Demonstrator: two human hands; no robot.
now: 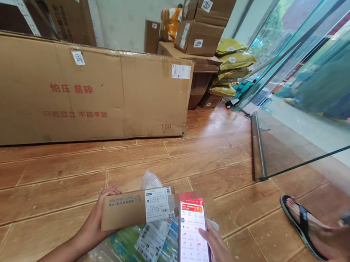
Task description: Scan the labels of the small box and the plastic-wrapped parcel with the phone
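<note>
- While the left hand (92, 227) gripped the small cardboard parcel (137, 208) by its left end, fingers curled over the top edge, I watched the right hand (220, 257) close around a phone (193, 245) held just right of the parcel, screen lit and facing up.
- By my reading, the parcel was already picked up and its printed label (158, 204) turned toward the phone; I judged the label not yet captured, since the screen showed a menu of icons rather than a camera view.
- A clear plastic-wrapped package (142, 248) lay on the wooden floor (40, 189) under both hands, apparently untouched.
- Far behind stood a long carton (58, 91) and stacked boxes (204, 14), with yellow mailers (233, 60) beside a glass door (312, 85).
- A sandalled foot (305, 225) sat at near right.
- Part of the label was blurred out, the phone text too small to read, and the right hand's fingers mostly hidden behind the phone.
</note>
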